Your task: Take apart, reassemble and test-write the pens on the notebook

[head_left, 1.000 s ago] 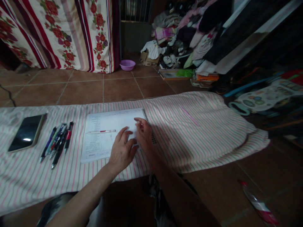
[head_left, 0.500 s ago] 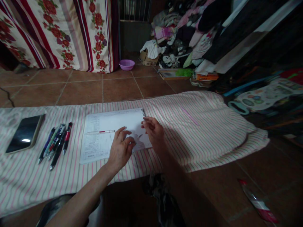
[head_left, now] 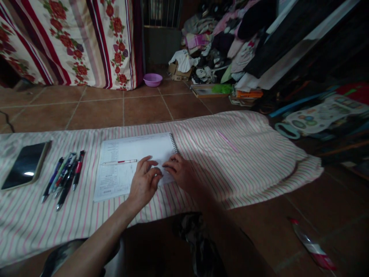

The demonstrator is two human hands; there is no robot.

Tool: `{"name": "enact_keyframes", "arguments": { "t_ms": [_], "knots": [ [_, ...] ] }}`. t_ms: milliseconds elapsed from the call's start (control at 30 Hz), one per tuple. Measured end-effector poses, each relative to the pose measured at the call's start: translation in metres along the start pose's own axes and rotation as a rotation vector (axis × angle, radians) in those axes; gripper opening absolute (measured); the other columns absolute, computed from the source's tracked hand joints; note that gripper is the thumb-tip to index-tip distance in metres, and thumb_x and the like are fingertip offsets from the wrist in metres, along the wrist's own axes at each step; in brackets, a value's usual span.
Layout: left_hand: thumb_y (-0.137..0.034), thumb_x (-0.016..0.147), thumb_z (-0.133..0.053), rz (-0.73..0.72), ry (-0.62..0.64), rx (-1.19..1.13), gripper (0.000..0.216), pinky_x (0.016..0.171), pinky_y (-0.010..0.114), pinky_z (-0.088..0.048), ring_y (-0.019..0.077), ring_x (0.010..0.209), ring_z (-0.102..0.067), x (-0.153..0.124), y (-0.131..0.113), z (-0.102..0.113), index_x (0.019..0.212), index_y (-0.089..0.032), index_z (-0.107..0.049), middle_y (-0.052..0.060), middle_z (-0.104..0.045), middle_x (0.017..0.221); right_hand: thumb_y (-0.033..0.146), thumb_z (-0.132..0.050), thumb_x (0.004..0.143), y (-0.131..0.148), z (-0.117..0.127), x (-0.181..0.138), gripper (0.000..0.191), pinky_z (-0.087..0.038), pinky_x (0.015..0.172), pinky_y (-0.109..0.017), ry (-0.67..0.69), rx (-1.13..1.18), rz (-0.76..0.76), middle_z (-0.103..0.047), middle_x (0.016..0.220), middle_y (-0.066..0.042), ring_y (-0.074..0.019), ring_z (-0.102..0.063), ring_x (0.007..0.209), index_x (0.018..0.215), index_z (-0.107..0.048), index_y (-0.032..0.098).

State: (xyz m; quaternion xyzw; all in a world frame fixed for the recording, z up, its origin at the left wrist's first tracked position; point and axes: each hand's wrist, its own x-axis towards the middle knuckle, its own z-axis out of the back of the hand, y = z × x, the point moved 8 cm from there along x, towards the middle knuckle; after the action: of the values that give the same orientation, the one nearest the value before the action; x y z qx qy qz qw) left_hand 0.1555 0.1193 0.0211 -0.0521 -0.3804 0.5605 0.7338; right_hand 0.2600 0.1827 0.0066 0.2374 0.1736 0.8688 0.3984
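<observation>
A spiral notebook (head_left: 127, 152) lies open on a pink-striped cloth (head_left: 236, 161) spread over the tiled floor. A red and white pen (head_left: 118, 162) rests across its page. My left hand (head_left: 143, 182) lies on the notebook's lower right part, fingers bent and slightly apart, holding nothing. My right hand (head_left: 183, 174) rests palm down at the notebook's lower right corner, its fingertips touching those of the left hand. Several pens (head_left: 65, 177) lie in a bunch left of the notebook, and a dark phone (head_left: 23, 166) lies further left.
A floral striped sheet (head_left: 72, 42) hangs at the back left. A purple bowl (head_left: 152, 79) sits on the floor beside it. Piled clothes (head_left: 219, 42) and boxes fill the back right. A toy board (head_left: 314, 115) lies at right, a wrapped tube (head_left: 313, 246) at lower right.
My right hand lifted off the notebook's right edge, swung out to the right, then came down lower at the corner to meet the left hand. The left hand barely moved.
</observation>
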Motion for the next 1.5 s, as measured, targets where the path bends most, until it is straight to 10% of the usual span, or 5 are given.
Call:
{"name": "enact_keyframes", "arguments": {
  "t_ms": [433, 800, 1500],
  "knots": [
    [-0.022, 0.08, -0.053, 0.16, -0.201, 0.174, 0.01, 0.089, 0.048, -0.045, 0.0286, 0.109, -0.044, 0.019, 0.023, 0.022, 0.077, -0.019, -0.063, 0.008, -0.057, 0.091, 0.017, -0.058, 0.081, 0.01, 0.0, 0.001, 0.009, -0.045, 0.07, -0.028, 0.036, -0.037, -0.001, -0.058, 0.089, -0.002, -0.0152, -0.058, 0.081, 0.086, -0.063, 0.022],
    [-0.02, 0.076, -0.055, 0.114, -0.117, 0.211, 0.011, 0.09, 0.047, -0.043, 0.0302, 0.108, -0.041, 0.065, 0.038, -0.013, 0.071, -0.017, -0.065, 0.01, -0.056, 0.093, 0.021, -0.058, 0.081, 0.014, 0.0, 0.0, 0.005, -0.043, 0.066, -0.026, 0.05, -0.08, 0.004, -0.06, 0.086, -0.003, -0.0157, -0.059, 0.078, 0.083, -0.062, 0.021],
    [-0.019, 0.08, -0.048, 0.136, -0.081, 0.212, 0.017, 0.09, 0.041, -0.041, 0.025, 0.096, -0.045, 0.07, 0.052, -0.021, 0.076, -0.017, -0.064, 0.009, -0.058, 0.088, 0.023, -0.055, 0.084, 0.017, 0.004, 0.001, 0.008, -0.039, 0.069, -0.025, 0.153, -0.093, -0.07, -0.061, 0.091, -0.002, -0.0141, -0.058, 0.081, 0.087, -0.062, 0.02]
  ]
}}
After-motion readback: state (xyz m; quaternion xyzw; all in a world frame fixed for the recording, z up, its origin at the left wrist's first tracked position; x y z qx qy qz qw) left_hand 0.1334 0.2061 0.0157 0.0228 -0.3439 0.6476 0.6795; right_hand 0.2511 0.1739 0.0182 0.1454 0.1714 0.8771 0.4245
